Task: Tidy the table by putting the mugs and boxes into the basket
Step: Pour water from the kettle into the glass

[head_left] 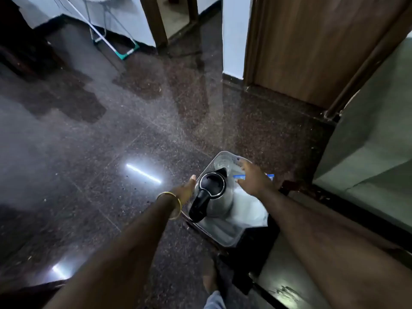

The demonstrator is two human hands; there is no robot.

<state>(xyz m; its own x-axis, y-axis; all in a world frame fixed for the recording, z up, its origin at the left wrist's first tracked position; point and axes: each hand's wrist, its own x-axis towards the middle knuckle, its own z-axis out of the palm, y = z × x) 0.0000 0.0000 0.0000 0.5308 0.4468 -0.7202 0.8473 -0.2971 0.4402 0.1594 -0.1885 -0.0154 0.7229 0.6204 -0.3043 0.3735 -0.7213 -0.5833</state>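
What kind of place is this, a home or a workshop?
Probably a home. There is a polished stone floor, a wooden door, and an electric kettle in a tray of household things.

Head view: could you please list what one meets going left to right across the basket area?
Left hand → kettle → right hand, all at the pale basket.
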